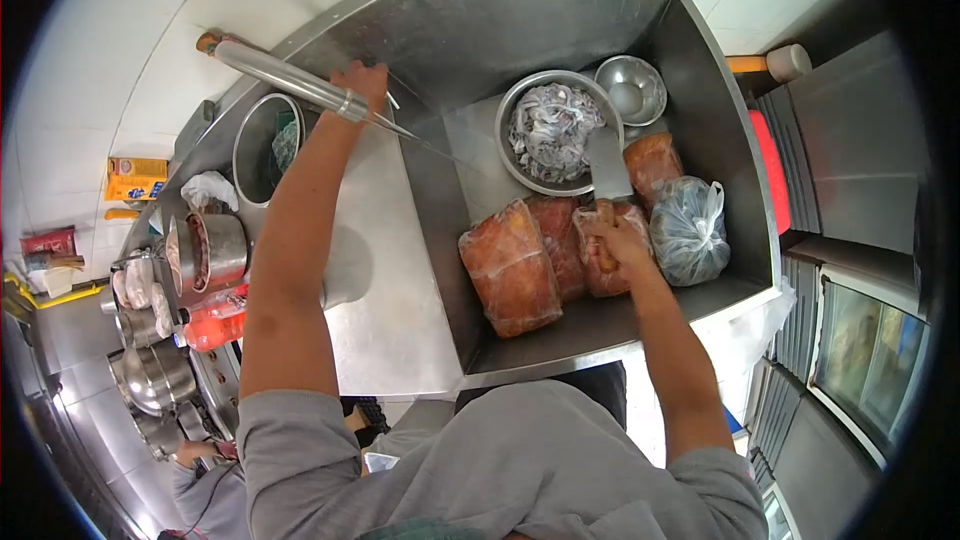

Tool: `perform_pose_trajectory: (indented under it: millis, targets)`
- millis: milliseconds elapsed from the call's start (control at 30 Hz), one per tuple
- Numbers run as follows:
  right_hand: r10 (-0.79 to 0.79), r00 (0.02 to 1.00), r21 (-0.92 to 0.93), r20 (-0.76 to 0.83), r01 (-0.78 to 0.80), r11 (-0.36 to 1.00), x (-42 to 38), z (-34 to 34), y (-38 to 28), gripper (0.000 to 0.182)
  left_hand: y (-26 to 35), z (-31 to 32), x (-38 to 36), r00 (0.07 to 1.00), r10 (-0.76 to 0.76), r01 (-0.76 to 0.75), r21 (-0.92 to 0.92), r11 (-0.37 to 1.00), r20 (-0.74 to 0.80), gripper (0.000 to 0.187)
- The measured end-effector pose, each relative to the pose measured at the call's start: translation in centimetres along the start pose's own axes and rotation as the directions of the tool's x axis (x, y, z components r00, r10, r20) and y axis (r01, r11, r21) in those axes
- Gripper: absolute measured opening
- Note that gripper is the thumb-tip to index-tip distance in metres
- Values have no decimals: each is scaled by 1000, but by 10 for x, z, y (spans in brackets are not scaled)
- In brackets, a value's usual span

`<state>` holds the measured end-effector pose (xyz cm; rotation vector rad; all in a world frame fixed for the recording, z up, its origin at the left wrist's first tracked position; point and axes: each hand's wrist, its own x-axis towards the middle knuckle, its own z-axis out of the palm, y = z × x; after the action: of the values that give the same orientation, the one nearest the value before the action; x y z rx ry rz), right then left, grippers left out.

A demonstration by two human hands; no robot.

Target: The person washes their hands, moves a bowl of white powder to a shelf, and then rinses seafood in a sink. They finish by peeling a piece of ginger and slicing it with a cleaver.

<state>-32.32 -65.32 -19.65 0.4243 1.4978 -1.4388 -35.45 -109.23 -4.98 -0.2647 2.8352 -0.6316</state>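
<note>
Since the cleaver may cut, its handle is gripped by the right hand; any grip by the left hand is unclear.

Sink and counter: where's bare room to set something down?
Free: near counter, left of the sink; sink floor left of the large bowl. Crowded: sink middle and right, with wrapped blocks, small bowl, cleaver and knotted bag.

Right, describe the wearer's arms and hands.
Short, plain grey sleeves leave both arms bare below. The left hand and right hand wear no gloves. The right wrist shows no watch; the left wrist is partly hidden.
</note>
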Motion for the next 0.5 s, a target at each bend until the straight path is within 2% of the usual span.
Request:
perform_pose_trajectory:
  millis: [100,200,267,367,433,500]
  targets:
    - [-228,973,-93,-29,225,970,-66,-4,-8,29,-5,-8,8,994,4,2,-61,998,111,27]
    - [-335,942,-63,-8,334,941,-100,13,-6,33,-7,-13,8,986,-1,19,-108,994,167,28]
    - [-377,912,37,162,376,926,-102,39,-18,40,-9,-12,9,985,-4,26,-127,992,171,29]
    - [-364,861,98,356,353,931,-99,75,-57,56,-12,-4,15,979,-6,32,-123,992,205,29]
    - [-289,875,63,388,288,956,-79,100,-74,65,-10,-4,9,988,8,8,-105,994,152,30]
    - [-299,854,143,426,263,954,-61,133,-92,63,-7,-11,6,991,-5,17,-89,996,131,32]
